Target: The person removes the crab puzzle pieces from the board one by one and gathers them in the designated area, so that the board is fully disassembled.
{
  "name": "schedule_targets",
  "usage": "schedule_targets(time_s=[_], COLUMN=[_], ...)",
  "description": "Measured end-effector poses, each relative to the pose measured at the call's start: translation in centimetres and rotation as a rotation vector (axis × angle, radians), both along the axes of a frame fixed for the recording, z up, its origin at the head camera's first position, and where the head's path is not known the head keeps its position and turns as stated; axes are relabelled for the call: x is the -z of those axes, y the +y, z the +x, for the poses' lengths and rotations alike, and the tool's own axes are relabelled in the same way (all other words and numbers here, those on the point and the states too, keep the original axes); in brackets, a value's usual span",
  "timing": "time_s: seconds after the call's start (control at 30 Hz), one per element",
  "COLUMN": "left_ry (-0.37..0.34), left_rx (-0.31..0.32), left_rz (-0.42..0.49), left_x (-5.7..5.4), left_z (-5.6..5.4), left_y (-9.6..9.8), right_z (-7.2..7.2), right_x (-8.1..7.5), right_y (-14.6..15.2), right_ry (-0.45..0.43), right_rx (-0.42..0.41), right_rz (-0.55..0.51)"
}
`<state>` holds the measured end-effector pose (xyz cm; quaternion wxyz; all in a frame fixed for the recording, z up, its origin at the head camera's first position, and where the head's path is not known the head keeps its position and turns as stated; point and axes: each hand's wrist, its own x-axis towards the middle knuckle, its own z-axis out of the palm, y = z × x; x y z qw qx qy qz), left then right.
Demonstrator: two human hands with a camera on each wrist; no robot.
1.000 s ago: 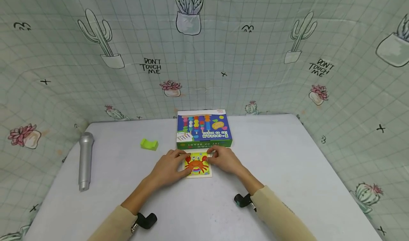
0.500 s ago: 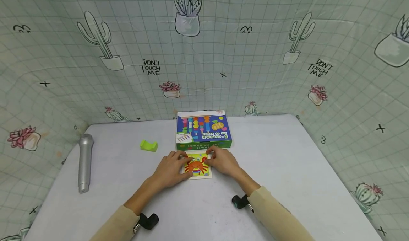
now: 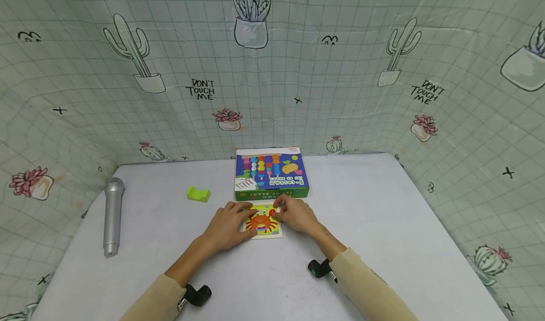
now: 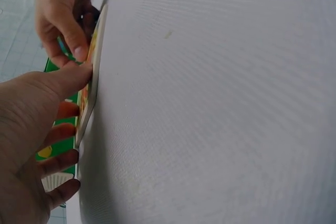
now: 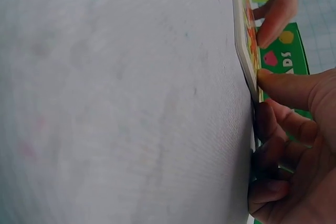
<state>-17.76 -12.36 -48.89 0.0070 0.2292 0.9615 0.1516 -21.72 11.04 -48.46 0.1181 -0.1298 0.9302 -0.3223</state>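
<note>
In the head view, a small square crab puzzle (image 3: 261,222) with a pale border lies in front of the boxed bead set. My left hand (image 3: 230,225) holds its left side, the thumb on the picture near the front and the fingertips toward the far corner. On the far right corner, my right hand (image 3: 298,214) pinches it between thumb and bent index finger. The right wrist view shows the thumb on the face of the crab puzzle (image 5: 248,40) and the other fingers curled below its edge. From the left wrist, the puzzle's (image 4: 97,72) thick light edge is visible.
Just behind the puzzle stands the blue and green bead-set box (image 3: 272,174). A bright green notched block (image 3: 198,194) sits left of it. At the table's left edge lies a grey microphone (image 3: 113,217). A printed cloth (image 3: 272,84) hangs around the white table (image 3: 383,226).
Between one second and half a second ago, my left thumb and fingers shifted slightly right over the picture. Since then both hands and the puzzle look almost still.
</note>
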Motion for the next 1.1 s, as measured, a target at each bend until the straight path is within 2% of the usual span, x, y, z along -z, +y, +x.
schedule_targets(time_s=[0.23,0.53,0.83,1.1], left_ry=[0.000,0.022,-0.008,0.004], left_rx=[0.004,0.069,0.099,0.111], left_rz=[-0.008,-0.120,-0.118,-0.126], left_x=[-0.17,-0.48,-0.64,-0.87], left_z=[0.01,0.27,0.35,0.32], left_y=[0.04,0.21,0.32,0.34], right_z=[0.04,0.50,0.27,0.30], right_x=[0.05,-0.20,-0.23,-0.01], right_y=[-0.02,-0.70,-0.72,-0.59], right_ry=[0.013,0.038,0.003,0.042], right_rx=[0.002,0.040,0.015,0.011], right_rz=[0.008,0.029,0.008,0.049])
